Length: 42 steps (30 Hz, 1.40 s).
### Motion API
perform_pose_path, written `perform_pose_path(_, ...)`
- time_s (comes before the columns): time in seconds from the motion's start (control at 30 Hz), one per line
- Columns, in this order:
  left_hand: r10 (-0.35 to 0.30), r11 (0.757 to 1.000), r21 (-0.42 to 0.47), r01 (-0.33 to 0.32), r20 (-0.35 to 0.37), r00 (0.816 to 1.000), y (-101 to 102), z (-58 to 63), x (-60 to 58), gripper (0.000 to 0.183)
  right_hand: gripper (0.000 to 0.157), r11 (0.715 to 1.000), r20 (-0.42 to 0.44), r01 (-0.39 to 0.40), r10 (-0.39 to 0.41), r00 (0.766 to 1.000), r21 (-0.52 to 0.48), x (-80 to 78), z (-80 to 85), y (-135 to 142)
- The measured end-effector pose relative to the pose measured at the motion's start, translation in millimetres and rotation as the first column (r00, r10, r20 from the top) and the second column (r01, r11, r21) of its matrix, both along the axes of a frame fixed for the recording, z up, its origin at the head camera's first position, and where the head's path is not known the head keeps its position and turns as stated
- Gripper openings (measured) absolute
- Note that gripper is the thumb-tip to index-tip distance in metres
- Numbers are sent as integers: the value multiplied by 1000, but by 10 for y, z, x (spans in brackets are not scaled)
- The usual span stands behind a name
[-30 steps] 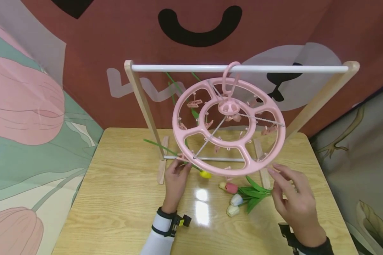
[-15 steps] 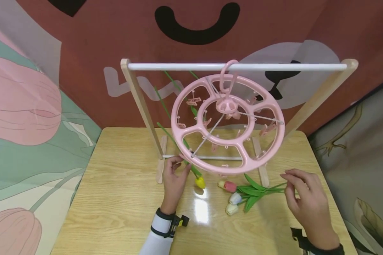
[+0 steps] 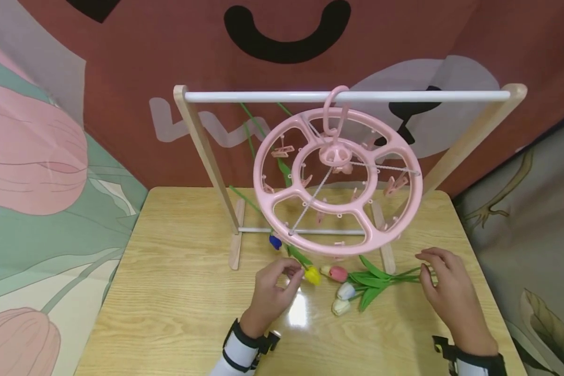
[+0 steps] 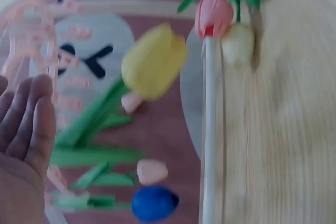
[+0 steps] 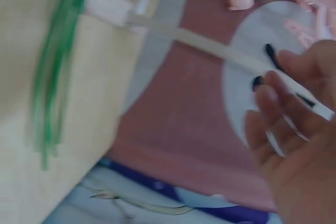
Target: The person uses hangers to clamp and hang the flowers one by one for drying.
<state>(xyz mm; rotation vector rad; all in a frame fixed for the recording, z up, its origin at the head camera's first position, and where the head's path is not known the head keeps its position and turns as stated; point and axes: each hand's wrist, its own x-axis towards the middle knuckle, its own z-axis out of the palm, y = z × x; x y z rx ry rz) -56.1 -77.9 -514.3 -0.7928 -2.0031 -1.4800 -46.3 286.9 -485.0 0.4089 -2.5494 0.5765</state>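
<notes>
A round pink clip hanger (image 3: 336, 155) hangs from the rack's white bar. Below its front rim a yellow tulip (image 3: 313, 275) hangs at a slant, with a blue tulip (image 3: 275, 241) to its left. My left hand (image 3: 273, 292) is beside the yellow bloom, its fingers loosely bent; the left wrist view shows them apart from the flower (image 4: 155, 62). Whether a fingertip touches it in the head view I cannot tell. My right hand (image 3: 453, 295) hovers with loosely curved fingers by the green stems (image 3: 406, 277) of the lying tulips, and holds nothing.
On the wooden table (image 3: 178, 303) lie a pink tulip (image 3: 338, 274), a bluish-white one (image 3: 345, 291) and a cream one (image 3: 341, 307). The rack's wooden posts (image 3: 201, 136) flank the hanger. Several small pink clips (image 3: 282, 151) dangle from it. A patterned cloth backs everything.
My left hand has let go at the hanger's rim and moved right and nearer. The yellow tulip has swung lower and right; the blue bloom now shows. My right hand has drawn right.
</notes>
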Motion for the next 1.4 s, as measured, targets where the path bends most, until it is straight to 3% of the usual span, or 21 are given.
perform_pose_path(0.1,-90,994,-70,90,-8,996,99,27,26,18,27,999,116,19,-22,993,31,-34,-161,74)
perform_pose_path(0.23,-150,970,-184,162,80,985,209,35,84,29,26,997,239,24,-42,970,77,-42,-368,153)
perform_pose_path(0.5,-156,896,-400,194,127,980,444,-16,102,36,29,991,255,-41,7,967,127,-59,-632,248)
perform_pose_path(0.57,-156,879,-431,203,143,977,505,-40,83,33,26,990,296,-43,1,955,135,-61,-680,261)
perform_pose_path(0.7,-108,823,-546,156,118,987,617,-96,40,34,23,989,388,-7,-50,920,145,-46,-772,284)
perform_pose_path(0.8,-88,787,-602,137,110,990,697,-129,3,37,27,992,355,0,-46,934,130,-43,-833,291)
perform_pose_path(0.97,-86,763,-623,172,167,982,807,-191,-46,43,30,988,246,-24,-13,969,149,-73,-908,299)
perform_pose_path(1.13,-72,748,-636,188,204,976,869,-254,-68,43,27,985,274,-44,-3,962,166,-90,-920,325)
perform_pose_path(1.3,-66,733,-653,189,207,976,887,-265,-83,43,24,987,332,-60,7,943,148,-92,-825,331)
perform_pose_path(1.4,-59,723,-666,183,204,977,891,-262,-88,45,26,988,319,-61,11,948,145,-100,-759,318)
